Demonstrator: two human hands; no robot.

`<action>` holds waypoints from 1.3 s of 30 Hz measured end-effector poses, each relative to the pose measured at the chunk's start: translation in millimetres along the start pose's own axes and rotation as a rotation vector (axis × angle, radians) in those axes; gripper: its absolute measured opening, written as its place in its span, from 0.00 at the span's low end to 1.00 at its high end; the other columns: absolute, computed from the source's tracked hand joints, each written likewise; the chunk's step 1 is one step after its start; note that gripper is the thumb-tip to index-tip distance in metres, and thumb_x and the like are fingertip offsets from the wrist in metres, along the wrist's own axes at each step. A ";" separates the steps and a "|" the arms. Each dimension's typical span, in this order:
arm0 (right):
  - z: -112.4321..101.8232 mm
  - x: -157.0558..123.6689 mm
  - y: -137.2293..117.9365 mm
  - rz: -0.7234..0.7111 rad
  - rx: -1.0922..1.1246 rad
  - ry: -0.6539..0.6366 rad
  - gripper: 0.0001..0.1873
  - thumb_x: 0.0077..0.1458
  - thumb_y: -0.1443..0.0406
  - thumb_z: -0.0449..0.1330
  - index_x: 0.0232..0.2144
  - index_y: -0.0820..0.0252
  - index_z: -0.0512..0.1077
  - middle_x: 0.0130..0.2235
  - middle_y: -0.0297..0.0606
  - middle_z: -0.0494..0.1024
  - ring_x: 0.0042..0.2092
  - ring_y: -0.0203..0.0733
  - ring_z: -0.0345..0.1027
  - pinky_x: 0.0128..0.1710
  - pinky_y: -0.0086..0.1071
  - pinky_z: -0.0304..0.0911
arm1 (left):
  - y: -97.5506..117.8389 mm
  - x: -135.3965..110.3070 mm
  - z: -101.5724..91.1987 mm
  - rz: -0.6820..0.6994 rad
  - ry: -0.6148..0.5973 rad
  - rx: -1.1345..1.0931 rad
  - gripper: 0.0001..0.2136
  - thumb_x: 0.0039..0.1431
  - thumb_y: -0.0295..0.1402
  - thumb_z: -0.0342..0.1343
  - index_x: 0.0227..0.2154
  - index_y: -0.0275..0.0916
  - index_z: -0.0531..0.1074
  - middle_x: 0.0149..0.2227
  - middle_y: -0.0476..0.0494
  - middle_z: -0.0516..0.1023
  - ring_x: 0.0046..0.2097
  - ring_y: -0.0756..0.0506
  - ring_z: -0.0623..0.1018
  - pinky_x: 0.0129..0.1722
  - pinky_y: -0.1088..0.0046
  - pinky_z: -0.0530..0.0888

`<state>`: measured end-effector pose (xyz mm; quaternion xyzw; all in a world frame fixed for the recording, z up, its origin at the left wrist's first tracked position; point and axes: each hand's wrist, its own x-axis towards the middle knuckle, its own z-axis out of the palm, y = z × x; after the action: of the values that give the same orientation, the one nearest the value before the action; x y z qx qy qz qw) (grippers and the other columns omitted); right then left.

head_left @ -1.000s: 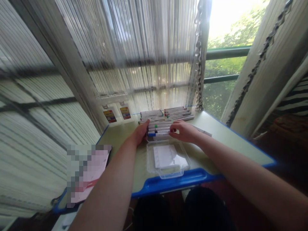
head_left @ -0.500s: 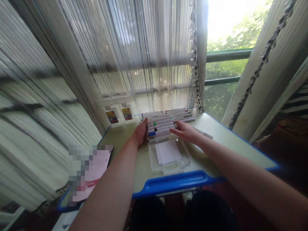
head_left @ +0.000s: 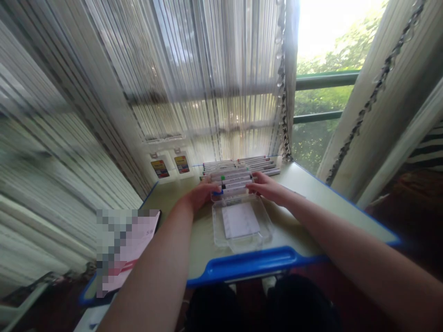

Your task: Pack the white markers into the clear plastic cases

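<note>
A clear plastic marker case (head_left: pixel 216 230) lies unfolded on the table, with a white paper sheet (head_left: pixel 241 220) in its near half. In its far half several white markers (head_left: pixel 237 183) lie side by side, with green, black and blue bands or caps showing. My left hand (head_left: pixel 203 192) is closed round the left side of that half, its thumb over the blue-capped end. On the opposite side my right hand (head_left: pixel 266 186) grips the case, its thumb bent in onto the marker ends. The fingers beneath are partly hidden.
More markers (head_left: pixel 256 166) lie in rows behind the case. Two clear hanging packages with labels (head_left: pixel 182 164) stand at the back left. A tablet-like device (head_left: pixel 138 244) with a pink screen rests at the left. The blue table edge (head_left: pixel 252 263) runs along the front.
My left thumb has come over the case's side onto the blue-capped marker end. My right fingers, spread before, have closed in at the right side.
</note>
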<state>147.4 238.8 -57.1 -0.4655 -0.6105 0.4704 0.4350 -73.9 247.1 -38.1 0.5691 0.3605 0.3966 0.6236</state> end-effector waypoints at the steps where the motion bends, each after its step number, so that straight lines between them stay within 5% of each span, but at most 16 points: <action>1: -0.3 -0.2 -0.2 -0.002 0.005 0.000 0.11 0.51 0.69 0.58 0.38 0.60 0.62 0.22 0.27 0.70 0.21 0.29 0.62 0.19 0.23 0.55 | 0.1 -0.6 0.1 0.005 -0.013 0.005 0.29 0.34 0.22 0.56 0.47 0.39 0.68 0.35 0.44 0.77 0.28 0.51 0.73 0.19 0.81 0.63; 14: -7.1 1.7 5.6 -0.074 -0.085 -0.049 0.13 0.50 0.67 0.59 0.39 0.60 0.62 0.24 0.29 0.72 0.23 0.30 0.63 0.21 0.23 0.55 | 0.9 0.9 2.3 0.012 -0.033 0.002 0.28 0.33 0.19 0.57 0.44 0.37 0.71 0.34 0.43 0.78 0.29 0.48 0.76 0.21 0.79 0.68; 20: -16.4 5.1 5.2 -0.117 -0.320 -0.051 0.10 0.51 0.62 0.57 0.35 0.62 0.68 0.24 0.33 0.75 0.20 0.30 0.58 0.20 0.25 0.53 | -3.3 10.5 6.2 -0.079 0.200 -0.095 0.16 0.49 0.37 0.54 0.39 0.34 0.73 0.24 0.44 0.76 0.22 0.48 0.74 0.17 0.76 0.68; 25: -26.7 10.5 4.9 -0.279 -0.739 0.105 0.10 0.50 0.67 0.52 0.28 0.60 0.74 0.29 0.37 0.77 0.32 0.37 0.67 0.32 0.29 0.60 | -9.2 17.7 6.7 -0.059 0.316 -0.189 0.23 0.55 0.51 0.48 0.39 0.35 0.73 0.26 0.43 0.78 0.25 0.47 0.77 0.22 0.74 0.72; 30: -35.7 16.8 17.7 -0.241 -1.107 0.227 0.11 0.47 0.64 0.59 0.35 0.57 0.76 0.39 0.44 0.76 0.40 0.46 0.68 0.39 0.35 0.61 | -14.8 21.6 6.0 -0.012 0.421 -0.111 0.24 0.57 0.51 0.47 0.40 0.34 0.73 0.27 0.42 0.79 0.27 0.46 0.78 0.25 0.73 0.74; 35: -35.2 20.7 26.0 -0.216 -1.095 0.166 0.14 0.52 0.55 0.56 0.29 0.57 0.76 0.31 0.41 0.77 0.33 0.43 0.68 0.32 0.33 0.61 | -16.7 25.0 3.5 0.048 0.524 -0.079 0.22 0.59 0.48 0.46 0.40 0.34 0.74 0.29 0.41 0.79 0.30 0.46 0.79 0.29 0.72 0.75; 39: -32.5 19.9 21.2 -0.283 -1.086 0.187 0.11 0.54 0.61 0.55 0.27 0.58 0.75 0.31 0.41 0.77 0.33 0.40 0.68 0.32 0.30 0.61 | -18.5 26.4 1.6 0.064 0.579 -0.050 0.22 0.58 0.50 0.48 0.40 0.34 0.74 0.29 0.41 0.80 0.32 0.45 0.79 0.31 0.70 0.75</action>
<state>178.5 266.4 -70.2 -0.5756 -0.7801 -0.0170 0.2444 -59.6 269.6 -56.3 0.4278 0.4954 0.5706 0.4959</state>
